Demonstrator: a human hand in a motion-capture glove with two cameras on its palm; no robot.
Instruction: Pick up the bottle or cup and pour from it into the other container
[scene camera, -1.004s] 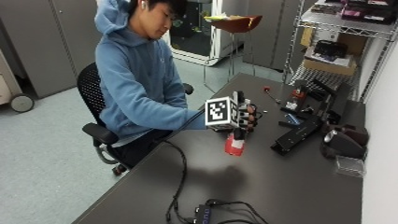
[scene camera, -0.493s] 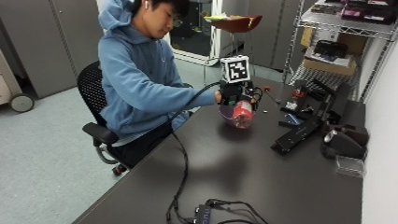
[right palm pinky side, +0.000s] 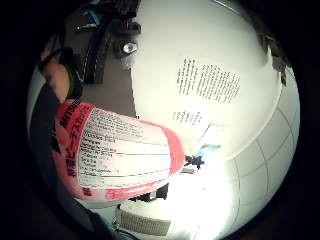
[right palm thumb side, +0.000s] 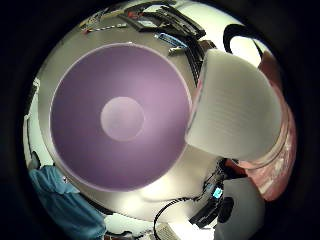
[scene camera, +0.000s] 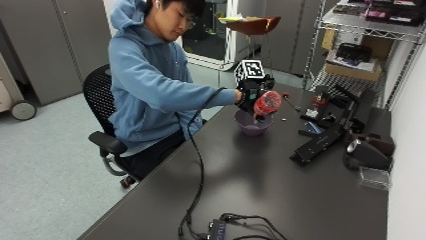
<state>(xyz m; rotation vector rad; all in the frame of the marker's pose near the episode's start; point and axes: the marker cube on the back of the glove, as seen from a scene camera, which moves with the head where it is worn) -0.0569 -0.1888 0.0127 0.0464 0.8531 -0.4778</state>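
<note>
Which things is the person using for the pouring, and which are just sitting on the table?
Used for the pouring:
- red bottle, tipped over the bowl
- purple bowl
- gloved right hand, holding the bottle

Just lying about:
- black tools on the table's far side
- clear plastic box
- cable hub at the near edge

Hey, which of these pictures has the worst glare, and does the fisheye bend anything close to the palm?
Little finger side palm view: bright glare washes out the area beside the bottle. Thumb side palm view: evenly lit, but the bottle's white cap bulges large next to the purple bowl. Outside view: even light, right hand and bowl undistorted.
</note>
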